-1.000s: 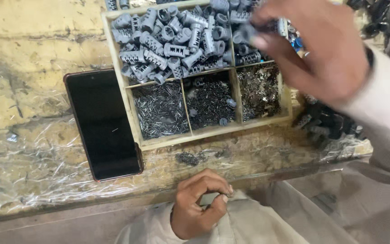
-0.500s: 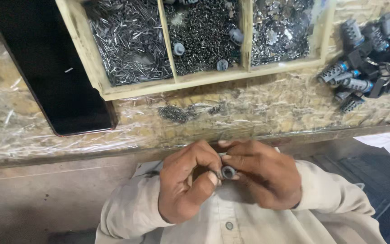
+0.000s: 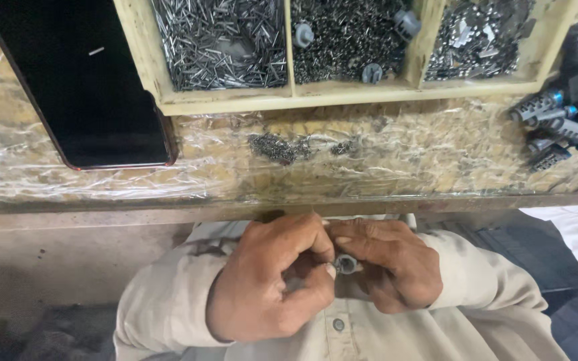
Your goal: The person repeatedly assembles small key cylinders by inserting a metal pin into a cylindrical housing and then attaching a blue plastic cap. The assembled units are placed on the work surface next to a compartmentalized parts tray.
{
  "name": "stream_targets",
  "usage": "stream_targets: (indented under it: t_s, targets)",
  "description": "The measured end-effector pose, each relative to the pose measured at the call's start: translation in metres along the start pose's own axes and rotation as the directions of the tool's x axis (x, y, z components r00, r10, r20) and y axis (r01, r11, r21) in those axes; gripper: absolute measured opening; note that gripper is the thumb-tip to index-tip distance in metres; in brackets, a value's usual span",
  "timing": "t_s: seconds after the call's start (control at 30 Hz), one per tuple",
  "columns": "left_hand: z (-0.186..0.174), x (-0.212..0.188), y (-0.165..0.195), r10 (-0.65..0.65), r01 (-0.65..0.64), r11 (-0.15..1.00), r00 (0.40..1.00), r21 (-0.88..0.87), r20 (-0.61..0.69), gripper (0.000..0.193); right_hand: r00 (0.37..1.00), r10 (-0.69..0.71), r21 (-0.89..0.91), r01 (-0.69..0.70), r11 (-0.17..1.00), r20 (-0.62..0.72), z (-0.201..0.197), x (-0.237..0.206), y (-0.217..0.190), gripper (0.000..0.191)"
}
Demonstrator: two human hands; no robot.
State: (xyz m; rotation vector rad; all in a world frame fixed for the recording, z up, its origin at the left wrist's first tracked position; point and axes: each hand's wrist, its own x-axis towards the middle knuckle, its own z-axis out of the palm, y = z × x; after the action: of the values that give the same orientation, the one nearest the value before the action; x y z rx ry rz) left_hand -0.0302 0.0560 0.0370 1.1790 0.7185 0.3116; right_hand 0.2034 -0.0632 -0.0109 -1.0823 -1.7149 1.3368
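Here, small grey fitting [image 3: 346, 264] pinched between left hand [image 3: 272, 281], right hand [image 3: 393, 267], open end toward camera.

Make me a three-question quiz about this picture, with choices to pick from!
1. Where is the small grey part?
A. Between both hands
B. In the tray
C. On the black slab

2. How many tray compartments show?
A. One
B. Three
C. Six

3. How do the hands sit?
A. Far apart
B. Flat on the bench
C. Close together, fingers pinched

Answers: 1 A, the left hand and right hand meet around it. 2 B, the wooden tray shows three sections of metal bits. 3 C, both sets of fingers touch the part, below the bench edge.
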Motion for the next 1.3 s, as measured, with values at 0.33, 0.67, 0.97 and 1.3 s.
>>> stream_targets:
  t_s: [0.33,0.67,0.97,1.3]
  targets:
    - [-0.006,0.003,0.003,-0.246,0.262,0.956,0.961,-0.132,0.125,0.011,0.938,-0.325,-0.278,0.281,0.918,-0.123,0.002,0.028,-0.007,0.051]
    - [0.026,-0.004,-0.005,0.282,-0.115,0.844,0.926,0.524,-0.251,0.014,0.908,-0.418,-0.410,0.371,0.833,-0.026,-0.018,0.005,0.006,0.034]
    - [0.047,0.024,-0.016,0.237,-0.349,0.835,0.926,-0.425,-0.295,0.014,0.945,-0.317,-0.419,0.257,0.871,-0.079,-0.059,0.067,-0.067,0.023]
    - [0.038,0.002,-0.058,0.223,-0.215,0.920,0.975,-0.328,-0.013,0.007,0.960,-0.167,-0.944,-0.172,0.281,-0.224,-0.207,0.073,0.000,0.032]
